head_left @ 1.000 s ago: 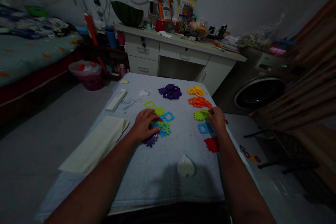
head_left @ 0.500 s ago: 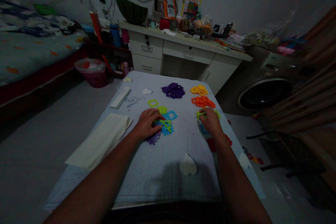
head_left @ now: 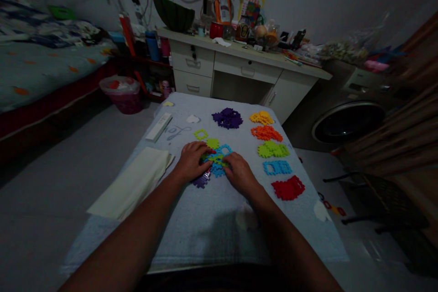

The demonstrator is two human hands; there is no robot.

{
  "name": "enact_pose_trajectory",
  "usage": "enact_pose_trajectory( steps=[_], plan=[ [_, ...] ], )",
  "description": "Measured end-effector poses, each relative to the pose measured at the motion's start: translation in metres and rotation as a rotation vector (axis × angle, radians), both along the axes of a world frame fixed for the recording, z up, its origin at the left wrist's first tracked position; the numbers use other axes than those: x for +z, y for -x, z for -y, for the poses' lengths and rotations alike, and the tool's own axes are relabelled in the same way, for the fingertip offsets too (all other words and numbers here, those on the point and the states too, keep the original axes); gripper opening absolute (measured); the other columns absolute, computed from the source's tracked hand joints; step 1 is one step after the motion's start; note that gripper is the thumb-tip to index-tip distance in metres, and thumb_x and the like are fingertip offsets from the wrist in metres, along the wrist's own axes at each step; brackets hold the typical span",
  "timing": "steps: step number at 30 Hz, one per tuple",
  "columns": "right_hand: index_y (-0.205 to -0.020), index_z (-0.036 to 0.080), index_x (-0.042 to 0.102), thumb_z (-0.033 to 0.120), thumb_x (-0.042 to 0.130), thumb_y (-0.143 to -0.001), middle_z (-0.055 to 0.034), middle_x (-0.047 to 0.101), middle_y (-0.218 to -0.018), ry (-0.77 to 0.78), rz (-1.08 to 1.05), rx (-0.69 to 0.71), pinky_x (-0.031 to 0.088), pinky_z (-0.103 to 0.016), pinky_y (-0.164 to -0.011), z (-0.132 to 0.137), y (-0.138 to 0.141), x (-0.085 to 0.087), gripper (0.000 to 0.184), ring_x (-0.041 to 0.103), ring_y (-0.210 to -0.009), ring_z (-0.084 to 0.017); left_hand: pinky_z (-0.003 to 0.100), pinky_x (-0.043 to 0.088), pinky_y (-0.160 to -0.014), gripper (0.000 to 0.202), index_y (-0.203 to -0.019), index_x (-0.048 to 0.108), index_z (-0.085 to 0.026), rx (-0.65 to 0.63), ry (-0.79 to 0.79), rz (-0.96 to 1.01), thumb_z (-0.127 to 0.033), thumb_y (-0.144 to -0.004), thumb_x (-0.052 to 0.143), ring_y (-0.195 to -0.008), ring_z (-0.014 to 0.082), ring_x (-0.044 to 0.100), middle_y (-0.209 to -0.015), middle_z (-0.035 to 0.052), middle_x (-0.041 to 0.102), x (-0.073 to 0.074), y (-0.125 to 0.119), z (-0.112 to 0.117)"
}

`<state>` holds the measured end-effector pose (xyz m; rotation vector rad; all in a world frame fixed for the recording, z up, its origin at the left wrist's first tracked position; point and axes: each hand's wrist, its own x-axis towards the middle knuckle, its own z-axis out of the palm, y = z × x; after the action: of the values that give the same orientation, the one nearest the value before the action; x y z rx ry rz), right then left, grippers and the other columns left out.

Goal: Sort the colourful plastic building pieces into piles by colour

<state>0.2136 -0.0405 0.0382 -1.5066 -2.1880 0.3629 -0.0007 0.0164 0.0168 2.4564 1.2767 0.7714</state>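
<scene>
A small mixed heap of notched plastic building tiles (head_left: 218, 172), mostly blue with some green, lies mid-table between my hands. My left hand (head_left: 193, 160) curls over its left side, with red and green tiles between thumb and fingers. From the right, my right hand (head_left: 240, 173) pinches a green tile (head_left: 216, 159) at the heap. Below my left fingers is a purple tile (head_left: 201, 179). Sorted piles run down the right side: yellow (head_left: 261, 117), orange (head_left: 267, 133), green (head_left: 273, 149), blue (head_left: 277, 167) and red tiles (head_left: 288, 188). A dark purple pile (head_left: 227, 118) sits farther back.
On the table's left lie a folded cream cloth (head_left: 132, 182) and a long white box (head_left: 159, 127). A cluttered white desk (head_left: 248, 61) stands behind, with a washing machine (head_left: 345, 114) right of it. A bin (head_left: 121, 93) stands on the floor at left.
My right hand has moved left from the sorted green pile to the mixed heap, uncovering the blue and red piles. My left hand stays at the heap.
</scene>
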Motion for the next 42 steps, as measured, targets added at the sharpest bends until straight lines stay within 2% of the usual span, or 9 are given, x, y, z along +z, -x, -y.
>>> enact_pose_trajectory(
  steps=[10,13,17,21,24,28,32,38,42],
  plan=[
    [-0.097,0.019,0.067,0.013,0.048,-0.088,-0.0074,0.067,-0.094,-0.094,-0.153,-0.202,0.047,-0.032,-0.087,-0.006,-0.015,-0.006,0.022,0.061,-0.090,-0.020,0.050,0.033,-0.109,0.046,-0.120,0.064,-0.023,0.088,-0.025,-0.028,-0.052,-0.084,0.059,-0.127,0.0318,0.047,-0.134,0.0112,0.055,0.000,0.004,-0.003],
    [-0.096,0.018,0.068,0.014,0.047,-0.087,-0.0089,0.065,-0.097,-0.138,-0.182,-0.260,0.046,-0.033,-0.090,-0.010,-0.030,-0.001,0.023,0.060,-0.094,-0.021,0.052,0.030,-0.111,0.065,-0.128,0.059,-0.024,0.096,0.021,-0.080,-0.064,-0.077,0.065,-0.134,0.0355,0.040,-0.142,0.0134,0.049,0.003,0.007,0.000],
    [-0.094,0.016,0.069,0.018,0.048,-0.086,-0.0111,0.064,-0.096,-0.181,-0.149,-0.415,0.046,-0.036,-0.090,-0.018,-0.071,0.011,0.023,0.059,-0.094,-0.023,0.060,0.026,-0.112,0.099,-0.139,0.048,-0.028,0.054,0.126,-0.167,-0.075,-0.057,0.075,-0.140,0.0440,0.030,-0.152,0.0158,0.038,0.005,0.013,0.002],
    [-0.095,0.015,0.068,0.019,0.049,-0.082,-0.0109,0.068,-0.094,-0.139,-0.098,-0.584,0.044,-0.035,-0.085,-0.024,-0.112,0.019,0.023,0.059,-0.089,-0.023,0.065,0.023,-0.111,0.117,-0.147,0.039,-0.031,0.015,0.235,-0.222,-0.077,-0.046,0.079,-0.144,0.0495,0.020,-0.159,0.0176,0.028,0.006,0.019,0.002],
    [-0.098,0.015,0.066,0.020,0.048,-0.080,-0.0075,0.067,-0.087,-0.103,-0.093,-0.692,0.043,-0.032,-0.076,-0.024,-0.127,0.017,0.026,0.058,-0.079,-0.021,0.065,0.025,-0.111,0.127,-0.151,0.033,-0.030,-0.020,0.277,-0.247,-0.072,-0.042,0.083,-0.145,0.0499,0.019,-0.161,0.0190,0.024,0.006,0.023,0.001],
    [-0.085,0.018,0.065,0.019,0.049,-0.077,-0.0036,0.063,-0.075,-0.116,-0.044,-0.730,0.037,-0.028,-0.066,-0.024,-0.129,0.008,0.018,0.055,-0.073,-0.019,0.065,0.029,-0.109,0.126,-0.151,0.032,-0.032,-0.035,0.245,-0.242,-0.061,-0.041,0.087,-0.144,0.0491,0.023,-0.160,0.0173,0.026,0.006,0.025,0.003],
    [-0.076,0.019,0.063,0.017,0.050,-0.077,-0.0035,0.061,-0.070,-0.113,0.063,-0.769,0.033,-0.028,-0.062,-0.025,-0.126,0.002,0.014,0.052,-0.068,-0.018,0.065,0.026,-0.110,0.121,-0.150,0.032,-0.034,-0.034,0.248,-0.260,-0.059,-0.045,0.085,-0.144,0.0475,0.024,-0.160,0.0161,0.027,0.007,0.024,0.004],
    [-0.082,0.017,0.068,0.017,0.050,-0.083,-0.0092,0.067,-0.078,-0.039,0.208,-0.823,0.035,-0.030,-0.065,-0.023,-0.121,0.004,0.018,0.055,-0.071,-0.020,0.062,0.025,-0.112,0.116,-0.150,0.033,-0.032,-0.005,0.250,-0.254,-0.063,-0.050,0.083,-0.143,0.0452,0.028,-0.159,0.0157,0.030,0.008,0.020,0.004],
    [-0.086,0.016,0.069,0.017,0.050,-0.083,-0.0122,0.067,-0.084,-0.061,0.268,-0.820,0.039,-0.032,-0.073,-0.023,-0.122,0.002,0.019,0.058,-0.081,-0.023,0.062,0.026,-0.110,0.106,-0.148,0.037,-0.031,-0.001,0.210,-0.218,-0.066,-0.056,0.078,-0.139,0.0445,0.032,-0.156,0.0150,0.035,0.007,0.018,0.002]
  ],
)
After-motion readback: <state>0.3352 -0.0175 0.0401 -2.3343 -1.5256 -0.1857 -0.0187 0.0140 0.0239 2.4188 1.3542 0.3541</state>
